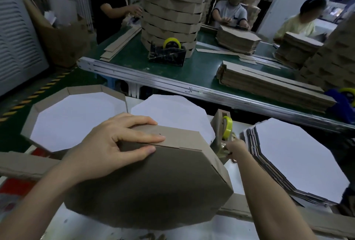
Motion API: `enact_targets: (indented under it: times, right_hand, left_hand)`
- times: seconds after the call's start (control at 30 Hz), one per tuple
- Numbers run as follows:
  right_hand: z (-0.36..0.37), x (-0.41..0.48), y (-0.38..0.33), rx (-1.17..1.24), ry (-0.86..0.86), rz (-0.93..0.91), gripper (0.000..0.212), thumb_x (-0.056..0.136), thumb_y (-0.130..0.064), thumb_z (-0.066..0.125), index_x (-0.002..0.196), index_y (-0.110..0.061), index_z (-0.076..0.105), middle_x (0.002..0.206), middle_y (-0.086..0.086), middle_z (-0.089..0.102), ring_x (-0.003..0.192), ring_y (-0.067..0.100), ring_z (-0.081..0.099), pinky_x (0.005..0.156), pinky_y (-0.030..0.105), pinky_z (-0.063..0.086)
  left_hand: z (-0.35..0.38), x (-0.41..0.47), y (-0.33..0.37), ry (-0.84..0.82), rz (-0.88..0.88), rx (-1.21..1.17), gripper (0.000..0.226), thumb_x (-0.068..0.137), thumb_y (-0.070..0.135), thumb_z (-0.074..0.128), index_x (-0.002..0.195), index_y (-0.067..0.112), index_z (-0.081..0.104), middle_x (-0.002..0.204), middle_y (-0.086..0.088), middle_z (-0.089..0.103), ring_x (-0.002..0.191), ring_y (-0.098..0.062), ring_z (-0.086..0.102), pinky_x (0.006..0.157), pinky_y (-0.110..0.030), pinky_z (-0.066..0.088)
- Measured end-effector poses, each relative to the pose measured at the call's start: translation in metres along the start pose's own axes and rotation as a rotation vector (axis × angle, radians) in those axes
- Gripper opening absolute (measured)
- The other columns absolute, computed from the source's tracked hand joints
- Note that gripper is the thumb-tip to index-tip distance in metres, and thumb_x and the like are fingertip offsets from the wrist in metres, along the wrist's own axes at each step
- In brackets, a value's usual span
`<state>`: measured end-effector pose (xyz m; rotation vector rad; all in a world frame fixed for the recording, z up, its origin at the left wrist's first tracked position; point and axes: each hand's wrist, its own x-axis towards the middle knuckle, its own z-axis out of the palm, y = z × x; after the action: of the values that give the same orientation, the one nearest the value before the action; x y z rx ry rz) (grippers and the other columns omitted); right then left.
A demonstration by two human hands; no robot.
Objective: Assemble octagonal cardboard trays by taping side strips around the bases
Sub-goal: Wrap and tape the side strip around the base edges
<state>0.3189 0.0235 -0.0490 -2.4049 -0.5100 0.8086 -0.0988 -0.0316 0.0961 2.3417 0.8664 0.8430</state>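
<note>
Brown underside up, the octagonal tray [149, 188] lies on the table [115, 234] beneath the left hand [115, 143], its grip flat, pressing the side strip [172, 136]. The right hand [233, 148] pinches tape [224, 146] at the dispenser [219, 122] (grip closed on its end). Keep the seam butted while pulling; the stacked bases [299, 159] crowd that arm.

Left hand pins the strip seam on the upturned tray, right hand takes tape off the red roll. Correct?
No: the tape roll is yellow, not red, as the head view shows. The rest stands: left hand presses the seam on the upturned tray, right hand pinches tape at its dispenser.
</note>
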Motion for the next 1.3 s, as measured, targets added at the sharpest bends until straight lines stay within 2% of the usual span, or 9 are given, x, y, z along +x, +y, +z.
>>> enact_targets:
  times: [0.1, 0.2, 0.3, 0.4, 0.63, 0.73, 0.87, 1.07, 1.3]
  right_hand:
    - [-0.001, 0.0, 0.0, 0.156, -0.048, 0.068, 0.019, 0.092, -0.006, 0.064, 0.078, -0.003, 0.052, 0.069, 0.013, 0.057, 0.057, 0.02, 0.054, 0.055, 0.029, 0.043]
    - [-0.003, -0.004, 0.005, 0.44, -0.085, 0.021, 0.015, 0.094, -0.008, 0.061, 0.081, -0.01, 0.052, 0.076, 0.005, 0.055, 0.062, 0.017, 0.052, 0.057, 0.029, 0.045]
    - [0.0, -0.013, 0.008, 0.667, -0.026, 0.044, 0.01, 0.096, -0.019, 0.056, 0.099, -0.009, 0.055, 0.081, 0.003, 0.057, 0.068, 0.017, 0.056, 0.068, 0.035, 0.051]
    - [0.005, -0.023, 0.015, 0.835, 0.094, 0.145, 0.023, 0.092, -0.022, 0.056, 0.104, -0.003, 0.06, 0.078, 0.006, 0.062, 0.062, 0.018, 0.057, 0.053, 0.029, 0.046]
    - [0.012, -0.049, 0.055, 0.752, 0.058, -0.027, 0.036, 0.089, -0.014, 0.067, 0.109, 0.016, 0.062, 0.102, 0.018, 0.065, 0.094, 0.024, 0.06, 0.075, 0.031, 0.044]
    - [0.011, -0.059, 0.064, 0.657, 0.057, -0.114, 0.028, 0.092, -0.013, 0.068, 0.103, 0.012, 0.064, 0.138, 0.013, 0.056, 0.125, 0.028, 0.052, 0.091, 0.029, 0.036]
    - [0.014, -0.048, 0.07, 0.661, 0.078, -0.153, 0.021, 0.092, -0.009, 0.067, 0.099, 0.01, 0.065, 0.145, 0.009, 0.051, 0.131, 0.027, 0.048, 0.094, 0.029, 0.035]
    - [0.015, -0.03, 0.075, 0.727, 0.068, -0.148, 0.023, 0.09, -0.001, 0.067, 0.069, -0.002, 0.057, 0.131, 0.013, 0.061, 0.118, 0.022, 0.055, 0.098, 0.028, 0.038]
    - [-0.001, -0.02, 0.081, 0.692, -0.008, -0.158, 0.009, 0.091, -0.01, 0.07, 0.084, -0.005, 0.066, 0.092, 0.01, 0.065, 0.083, 0.02, 0.057, 0.082, 0.034, 0.051]
  left_hand:
    - [0.001, 0.0, -0.001, 0.011, 0.009, -0.002, 0.03, 0.081, 0.06, 0.055, 0.11, 0.063, 0.061, 0.128, 0.029, 0.054, 0.123, -0.006, 0.048, 0.094, -0.034, 0.046]
    - [0.001, 0.0, -0.001, 0.018, 0.021, -0.001, 0.03, 0.082, 0.06, 0.055, 0.111, 0.062, 0.061, 0.128, 0.028, 0.055, 0.122, -0.007, 0.049, 0.093, -0.036, 0.047]
    - [0.002, -0.002, 0.0, 0.025, 0.022, -0.004, 0.03, 0.081, 0.061, 0.054, 0.11, 0.062, 0.062, 0.128, 0.028, 0.055, 0.122, -0.007, 0.049, 0.093, -0.035, 0.046]
    - [0.002, -0.004, 0.0, 0.028, 0.025, 0.003, 0.03, 0.081, 0.061, 0.055, 0.11, 0.062, 0.062, 0.128, 0.029, 0.055, 0.122, -0.007, 0.049, 0.093, -0.034, 0.046]
    - [0.003, -0.005, 0.001, 0.019, 0.022, 0.008, 0.031, 0.081, 0.063, 0.053, 0.111, 0.065, 0.059, 0.129, 0.031, 0.052, 0.124, -0.004, 0.047, 0.092, -0.033, 0.046]
    - [0.003, -0.004, 0.002, 0.022, 0.023, 0.009, 0.03, 0.081, 0.062, 0.054, 0.111, 0.064, 0.059, 0.128, 0.031, 0.053, 0.123, -0.005, 0.048, 0.092, -0.035, 0.047]
    - [0.004, -0.003, 0.001, 0.02, 0.02, -0.002, 0.03, 0.082, 0.061, 0.055, 0.111, 0.063, 0.06, 0.128, 0.029, 0.054, 0.123, -0.006, 0.048, 0.092, -0.038, 0.048]
    - [0.004, 0.002, 0.001, 0.021, 0.008, -0.008, 0.03, 0.081, 0.062, 0.054, 0.11, 0.065, 0.06, 0.128, 0.03, 0.054, 0.122, -0.006, 0.049, 0.093, -0.04, 0.048]
    - [0.004, 0.006, 0.002, 0.027, 0.009, -0.022, 0.03, 0.08, 0.062, 0.054, 0.109, 0.065, 0.06, 0.127, 0.03, 0.054, 0.122, -0.005, 0.049, 0.095, -0.04, 0.047]
